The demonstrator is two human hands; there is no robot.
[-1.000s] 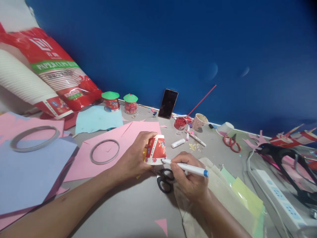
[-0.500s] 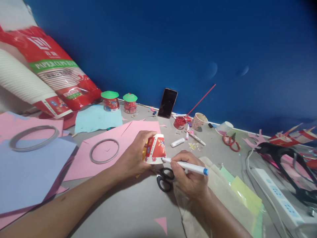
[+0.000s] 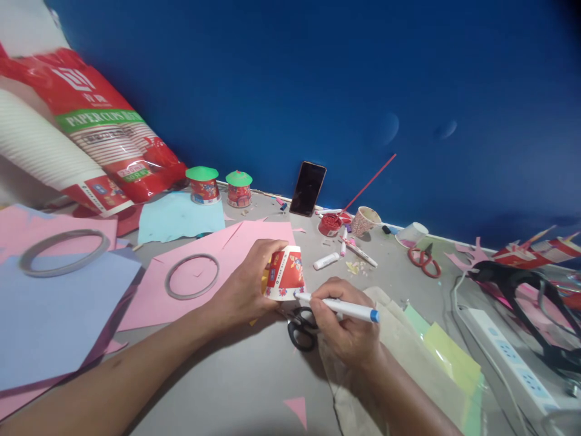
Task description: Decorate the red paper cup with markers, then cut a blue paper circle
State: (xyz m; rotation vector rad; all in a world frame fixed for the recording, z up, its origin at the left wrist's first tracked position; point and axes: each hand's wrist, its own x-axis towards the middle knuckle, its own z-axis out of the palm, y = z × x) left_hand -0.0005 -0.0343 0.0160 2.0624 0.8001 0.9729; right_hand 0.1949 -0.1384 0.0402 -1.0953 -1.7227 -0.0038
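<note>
A red and white printed paper cup (image 3: pixel 285 271) is gripped by my left hand (image 3: pixel 249 275), fingers wrapped round its left side. The cup's white lower band carries small red and blue flower-like marks. Between the fingers of my right hand (image 3: pixel 347 324) is a white marker (image 3: pixel 338 304) with a blue end, its tip touching that band. Black-handled scissors (image 3: pixel 303 330) lie on the table just below the cup, their blades partly hidden. Something yellow shows behind the cup, by my left fingers.
Pink paper (image 3: pixel 236 248) with a grey ring (image 3: pixel 192 277) lies to the left. Two cups with green paper tops (image 3: pixel 202 181) stand behind. A phone (image 3: pixel 308 189) leans on the blue wall. A power strip (image 3: pixel 508 357) and red-handled scissors (image 3: pixel 424 260) are at right.
The marker tip and my right hand have shifted slightly left along the cup's white band. My left hand and the cup stay in place.
</note>
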